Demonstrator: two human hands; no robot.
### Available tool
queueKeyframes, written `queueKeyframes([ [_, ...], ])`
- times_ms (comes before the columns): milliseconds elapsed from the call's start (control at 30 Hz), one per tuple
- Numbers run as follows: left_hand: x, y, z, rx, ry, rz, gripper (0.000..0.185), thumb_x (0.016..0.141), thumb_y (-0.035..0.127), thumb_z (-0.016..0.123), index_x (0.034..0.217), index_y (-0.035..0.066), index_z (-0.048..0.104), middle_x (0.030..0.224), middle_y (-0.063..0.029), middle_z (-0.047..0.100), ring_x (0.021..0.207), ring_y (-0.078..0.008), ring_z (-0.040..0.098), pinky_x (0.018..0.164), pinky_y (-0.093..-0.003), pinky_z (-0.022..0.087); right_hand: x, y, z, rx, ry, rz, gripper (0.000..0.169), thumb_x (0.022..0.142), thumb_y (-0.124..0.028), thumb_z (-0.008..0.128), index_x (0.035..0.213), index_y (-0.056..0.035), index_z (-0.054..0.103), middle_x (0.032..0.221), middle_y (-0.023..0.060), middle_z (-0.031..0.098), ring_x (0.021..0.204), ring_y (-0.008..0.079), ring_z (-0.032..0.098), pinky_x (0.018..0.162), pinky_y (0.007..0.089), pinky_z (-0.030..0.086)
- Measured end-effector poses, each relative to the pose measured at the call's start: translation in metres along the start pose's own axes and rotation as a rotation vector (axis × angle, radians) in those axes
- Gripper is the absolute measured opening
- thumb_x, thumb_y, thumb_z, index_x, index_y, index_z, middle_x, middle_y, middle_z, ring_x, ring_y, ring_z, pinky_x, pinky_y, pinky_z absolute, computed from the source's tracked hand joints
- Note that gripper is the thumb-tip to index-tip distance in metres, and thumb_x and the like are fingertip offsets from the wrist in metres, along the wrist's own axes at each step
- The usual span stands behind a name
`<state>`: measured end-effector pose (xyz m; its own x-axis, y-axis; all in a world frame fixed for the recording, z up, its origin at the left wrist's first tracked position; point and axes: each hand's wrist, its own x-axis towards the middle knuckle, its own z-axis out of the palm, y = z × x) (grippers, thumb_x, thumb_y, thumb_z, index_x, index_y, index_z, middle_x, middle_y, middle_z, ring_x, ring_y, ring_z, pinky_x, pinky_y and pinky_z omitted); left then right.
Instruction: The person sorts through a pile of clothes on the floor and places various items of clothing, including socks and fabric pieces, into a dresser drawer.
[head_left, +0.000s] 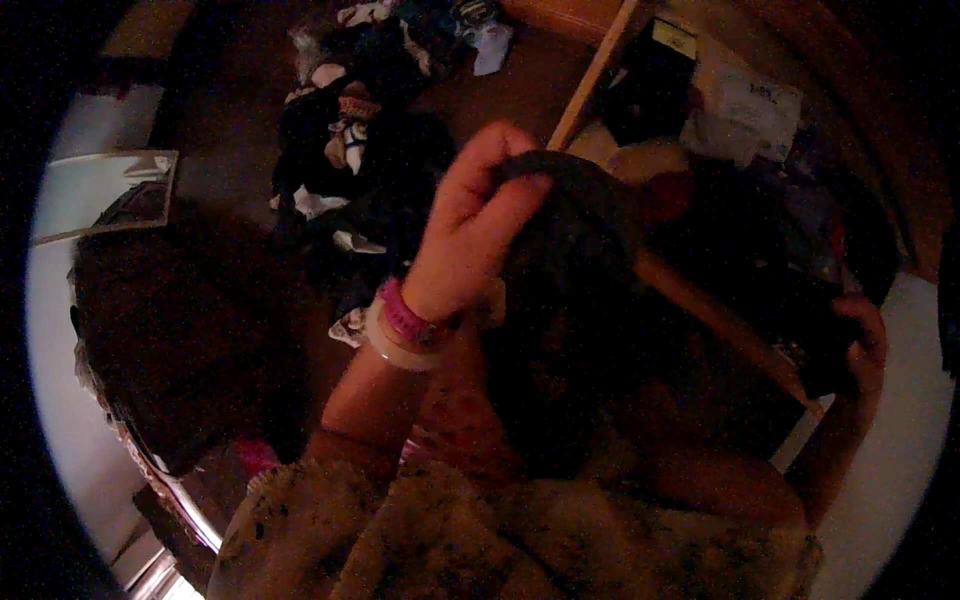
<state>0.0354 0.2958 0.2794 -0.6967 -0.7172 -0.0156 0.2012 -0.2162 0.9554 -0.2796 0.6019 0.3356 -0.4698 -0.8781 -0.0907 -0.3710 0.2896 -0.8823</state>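
Observation:
My left hand (469, 232), wearing a pink band and a pale bracelet at the wrist, pinches the upper edge of a dark piece of clothing (570, 315). The cloth hangs down before me, and its exact kind is lost in the dim light. At the far right, my right hand (866, 341) has its fingers curled around dark fabric (821, 367). Whether that fabric belongs to the same garment cannot be made out. Behind the cloth runs the wooden edge (720, 322) of what looks like an open drawer, partly hidden.
A heap of mixed clothes (360, 105) lies on the brown floor ahead. Beyond the wooden edge are more dark clothes (757, 217), a dark box (645, 97) and a white sheet bearing writing (750, 112). At left are a dark-covered surface (187, 337) and a framed mirror (105, 195).

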Motion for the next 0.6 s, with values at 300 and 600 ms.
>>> queueKeyframes([
  [300,0.003,-0.005,0.054,-0.351,-0.071,-0.347,0.020,0.099,0.016,0.055,0.116,0.007,0.058,0.105,-0.0001,0.064,0.095,-0.0086,0.059,0.084,-0.0239,0.049,0.009,-0.017,0.022,0.011,0.003,-0.036,0.081,0.080,-0.051,0.068,0.139,0.0005,0.045,0.141,0.0153,0.046,0.128,0.0292,0.047,0.109,0.0432,0.035],
  [600,-0.010,-0.022,0.087,-0.087,-0.589,-0.446,0.027,0.092,0.013,0.067,0.118,0.008,0.060,0.108,-0.0004,0.063,0.104,-0.0103,0.058,0.090,-0.0263,0.048,0.008,-0.026,0.092,-0.001,-0.634,0.340,0.086,0.077,-0.023,0.079,0.148,-0.0015,0.035,0.142,0.0134,0.047,0.129,0.0237,0.045,0.110,0.0371,0.033],
])
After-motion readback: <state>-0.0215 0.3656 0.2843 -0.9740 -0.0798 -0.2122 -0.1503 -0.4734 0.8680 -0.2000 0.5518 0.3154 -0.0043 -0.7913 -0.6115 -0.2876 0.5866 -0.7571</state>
